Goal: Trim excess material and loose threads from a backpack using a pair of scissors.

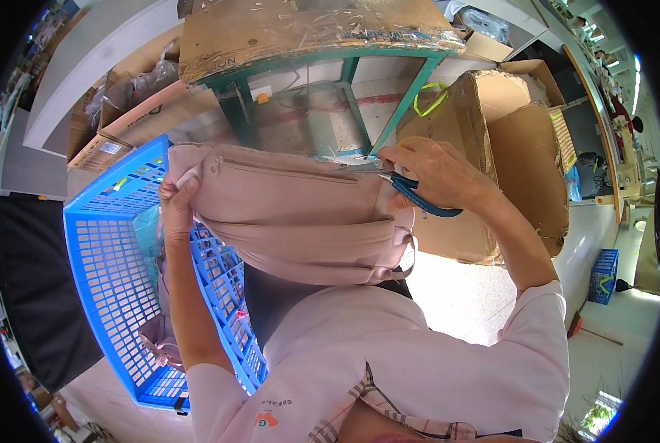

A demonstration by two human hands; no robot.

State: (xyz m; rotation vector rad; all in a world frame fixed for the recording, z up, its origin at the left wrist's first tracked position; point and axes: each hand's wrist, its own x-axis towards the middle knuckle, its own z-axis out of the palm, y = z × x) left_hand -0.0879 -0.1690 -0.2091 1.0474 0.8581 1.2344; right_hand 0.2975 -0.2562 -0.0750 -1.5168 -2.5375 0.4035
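A dusty-pink fabric bag [286, 199] with a zipper along its upper panel and a strap loop at its lower right lies across my lap. My left hand [177, 207] is closed on the bag's left end, thumb on top. My right hand [441, 173] is at the bag's upper right corner, holding scissors [422, 198] with dark teal handles. The metal blades point left and rest close to the zipper's right end. Whether the blades touch the fabric I cannot tell.
A blue plastic basket [79, 244] with more pink pieces inside stands at my left. Ahead is a worn bench [308, 44] with a green metal frame. An open cardboard box [526, 162] stands at the right, and another carton [145, 122] lies far left.
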